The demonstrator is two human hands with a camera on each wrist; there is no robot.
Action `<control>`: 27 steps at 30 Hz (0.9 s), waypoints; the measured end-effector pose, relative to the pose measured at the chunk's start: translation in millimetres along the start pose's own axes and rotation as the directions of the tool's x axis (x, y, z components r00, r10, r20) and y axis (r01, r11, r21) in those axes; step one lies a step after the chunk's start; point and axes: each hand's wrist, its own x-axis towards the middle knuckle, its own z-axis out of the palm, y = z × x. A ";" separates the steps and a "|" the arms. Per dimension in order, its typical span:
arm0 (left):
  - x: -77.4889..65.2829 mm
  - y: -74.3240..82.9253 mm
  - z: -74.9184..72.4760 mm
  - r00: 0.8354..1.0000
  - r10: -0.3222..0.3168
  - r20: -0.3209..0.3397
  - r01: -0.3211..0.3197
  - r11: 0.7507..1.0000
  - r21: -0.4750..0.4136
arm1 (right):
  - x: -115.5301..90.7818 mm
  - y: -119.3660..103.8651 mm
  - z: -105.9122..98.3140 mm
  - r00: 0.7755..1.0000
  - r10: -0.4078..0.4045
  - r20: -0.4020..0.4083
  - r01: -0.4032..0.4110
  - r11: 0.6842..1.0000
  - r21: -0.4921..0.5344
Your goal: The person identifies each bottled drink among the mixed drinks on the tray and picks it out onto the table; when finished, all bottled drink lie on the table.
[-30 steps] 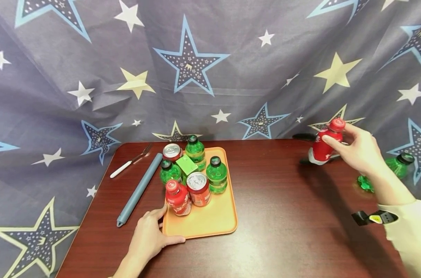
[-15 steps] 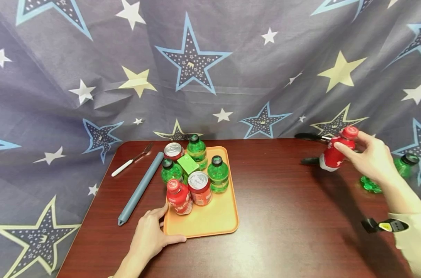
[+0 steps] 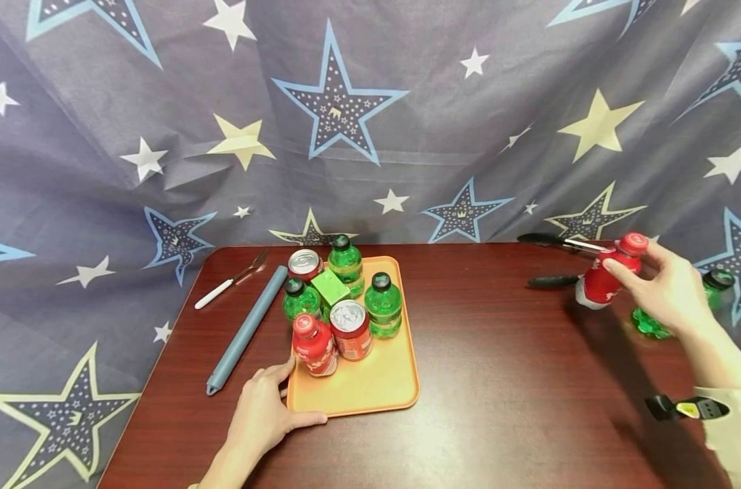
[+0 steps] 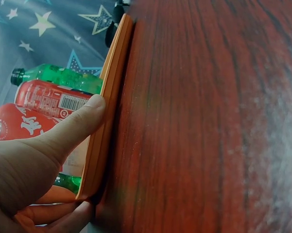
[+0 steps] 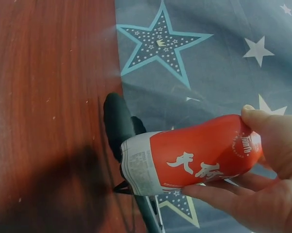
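Observation:
At the right of the head view, my right hand (image 3: 672, 288) grips a red bottle (image 3: 605, 280) by its upper part. The bottle tilts, its white-banded base (image 5: 138, 162) close over the table beside a black handle (image 3: 553, 281). My left hand (image 3: 263, 407) holds the near left corner of an orange tray (image 3: 376, 390), thumb along the front rim and fingers at the left side. On the tray stand another red bottle (image 3: 314, 350), red cans (image 3: 354, 339), green bottles (image 3: 384, 309) and a light-green box (image 3: 330, 288).
A fork (image 3: 232, 280) with a white handle and a long grey-blue bar (image 3: 248, 333) lie left of the tray. Another black-handled utensil (image 3: 541, 239) with a metal shaft lies at the back right. Partly behind my right hand, a green bottle (image 3: 648, 324) lies on its side.
My right hand has carried the red bottle rightward and a little lower, uncovering more of the black-handled utensils. My left hand stays at the tray corner.

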 end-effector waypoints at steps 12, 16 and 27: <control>-0.6 1.8 -2.3 1.000 -0.012 0.012 0.012 1.000 -0.010 | -13.3 15.3 0.5 0.998 0.050 -0.042 -0.050 0.999 -0.003; -0.7 2.4 -2.2 1.000 -0.012 0.007 0.012 1.000 -0.010 | -16.6 19.1 1.9 0.997 0.038 -0.060 -0.039 0.999 -0.020; -0.2 1.6 -2.5 1.000 -0.011 0.017 0.011 1.000 0.003 | -28.2 28.4 2.6 0.995 0.067 -0.071 -0.068 0.998 -0.015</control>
